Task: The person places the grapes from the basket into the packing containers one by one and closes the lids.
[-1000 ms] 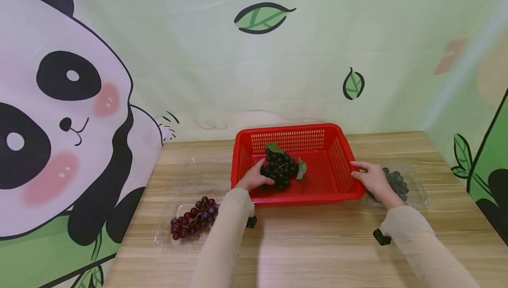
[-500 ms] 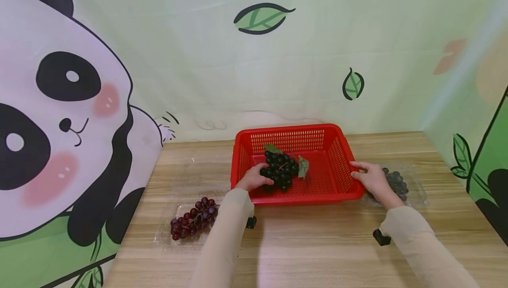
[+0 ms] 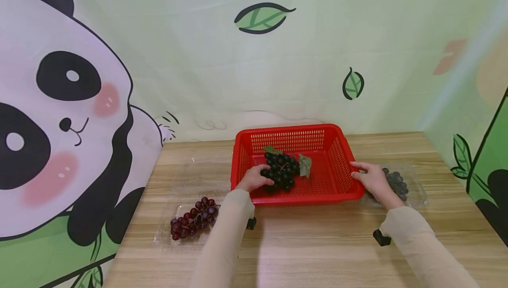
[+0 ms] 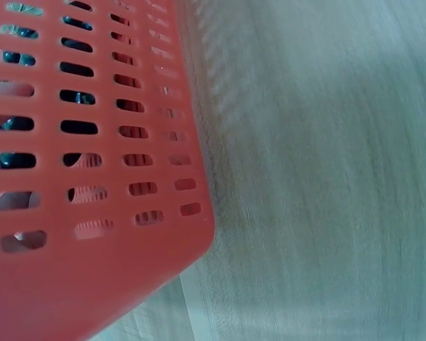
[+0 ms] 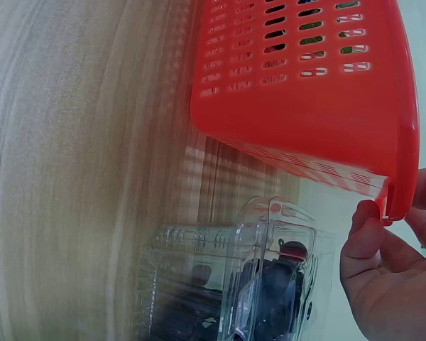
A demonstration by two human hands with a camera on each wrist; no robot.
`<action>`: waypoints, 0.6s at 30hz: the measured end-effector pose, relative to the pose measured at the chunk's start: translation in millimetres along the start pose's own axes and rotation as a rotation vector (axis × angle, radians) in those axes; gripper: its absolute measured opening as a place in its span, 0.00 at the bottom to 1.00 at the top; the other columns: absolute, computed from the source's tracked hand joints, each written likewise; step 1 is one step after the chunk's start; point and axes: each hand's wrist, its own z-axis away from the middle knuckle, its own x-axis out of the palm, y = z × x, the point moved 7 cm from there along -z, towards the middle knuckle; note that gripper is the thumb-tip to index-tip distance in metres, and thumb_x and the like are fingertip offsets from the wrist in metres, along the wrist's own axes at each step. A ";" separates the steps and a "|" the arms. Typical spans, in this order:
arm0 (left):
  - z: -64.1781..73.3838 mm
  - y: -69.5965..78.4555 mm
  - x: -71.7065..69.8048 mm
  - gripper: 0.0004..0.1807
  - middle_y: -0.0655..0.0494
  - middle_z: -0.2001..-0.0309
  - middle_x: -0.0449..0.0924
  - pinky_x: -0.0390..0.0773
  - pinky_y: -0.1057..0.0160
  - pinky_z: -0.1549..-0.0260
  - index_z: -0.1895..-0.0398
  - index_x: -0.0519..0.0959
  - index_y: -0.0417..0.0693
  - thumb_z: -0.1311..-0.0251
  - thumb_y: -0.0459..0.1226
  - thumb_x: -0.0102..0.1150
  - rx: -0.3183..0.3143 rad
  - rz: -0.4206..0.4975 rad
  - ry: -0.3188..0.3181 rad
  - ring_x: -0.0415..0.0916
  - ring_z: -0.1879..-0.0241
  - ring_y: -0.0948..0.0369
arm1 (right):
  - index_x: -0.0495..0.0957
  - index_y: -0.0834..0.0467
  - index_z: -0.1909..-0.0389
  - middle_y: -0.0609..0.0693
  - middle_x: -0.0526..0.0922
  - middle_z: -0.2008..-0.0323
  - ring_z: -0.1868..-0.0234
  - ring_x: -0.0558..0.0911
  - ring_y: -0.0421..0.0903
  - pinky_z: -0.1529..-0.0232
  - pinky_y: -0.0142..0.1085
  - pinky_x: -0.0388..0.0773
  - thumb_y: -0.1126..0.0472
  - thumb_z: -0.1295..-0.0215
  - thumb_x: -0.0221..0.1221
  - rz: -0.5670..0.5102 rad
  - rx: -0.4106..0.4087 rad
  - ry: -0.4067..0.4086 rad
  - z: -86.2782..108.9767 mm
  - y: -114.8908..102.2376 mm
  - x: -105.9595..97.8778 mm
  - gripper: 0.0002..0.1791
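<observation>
A bunch of dark grapes [image 3: 282,174] with green leaves lies inside a red plastic basket [image 3: 295,200], towards its left end. My left hand [image 3: 254,180] reaches over the basket's front left corner, thumb and fingers around the left side of the bunch. In the left wrist view the basket wall [image 4: 92,270] hides that hand almost wholly; dark grapes show through its slots. My right hand [image 3: 373,178] grips the basket's right rim between thumb and fingers, as the right wrist view also shows at the rim corner [image 5: 405,170].
Left of the basket, a clear plastic box holds a bunch of red grapes [image 3: 193,218]. To the right, behind my right hand, stands a clear plastic box [image 5: 234,277] with dark grapes inside. A printed fabric backdrop [image 3: 198,58] rises behind the wooden table [image 3: 317,248].
The dark grape bunch has turned a little and shifted slightly down and right in the basket, its right leaf swinging outward. Both hands stay nearly in place.
</observation>
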 end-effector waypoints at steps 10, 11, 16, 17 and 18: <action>1.7 1.6 -1.8 0.30 0.49 0.48 0.69 0.63 0.46 0.46 0.46 0.71 0.56 0.58 0.42 0.65 -0.021 -0.038 0.030 0.55 0.46 0.51 | 0.60 0.65 0.39 0.71 0.66 0.45 0.55 0.77 0.56 0.64 0.37 0.79 0.66 0.38 0.49 -0.012 0.012 0.000 0.1 0.0 0.5 0.25; 1.4 1.8 -1.9 0.30 0.49 0.48 0.70 0.63 0.47 0.46 0.46 0.71 0.56 0.58 0.42 0.65 -0.017 -0.046 0.033 0.55 0.46 0.52 | 0.60 0.65 0.39 0.71 0.66 0.45 0.55 0.77 0.56 0.64 0.37 0.79 0.66 0.38 0.49 -0.014 0.013 -0.001 0.2 0.0 0.6 0.25; 0.6 2.0 -0.7 0.30 0.49 0.47 0.70 0.62 0.46 0.45 0.46 0.71 0.56 0.58 0.42 0.65 -0.005 -0.054 0.015 0.57 0.45 0.52 | 0.60 0.65 0.39 0.71 0.66 0.45 0.55 0.77 0.57 0.64 0.37 0.79 0.66 0.38 0.49 -0.014 0.012 -0.001 0.3 -0.6 0.4 0.25; 0.6 2.1 0.1 0.30 0.49 0.47 0.70 0.61 0.46 0.44 0.46 0.70 0.55 0.57 0.42 0.65 0.001 -0.049 0.003 0.58 0.44 0.51 | 0.60 0.65 0.39 0.71 0.66 0.45 0.55 0.77 0.57 0.64 0.37 0.79 0.66 0.38 0.49 -0.015 0.010 -0.001 0.4 -0.7 0.4 0.25; 0.5 2.5 1.0 0.31 0.49 0.46 0.70 0.61 0.46 0.44 0.45 0.70 0.54 0.57 0.42 0.65 0.011 -0.049 -0.007 0.60 0.45 0.51 | 0.60 0.65 0.39 0.71 0.66 0.45 0.55 0.77 0.56 0.64 0.37 0.79 0.66 0.37 0.49 -0.015 0.009 -0.002 0.5 -0.8 0.3 0.25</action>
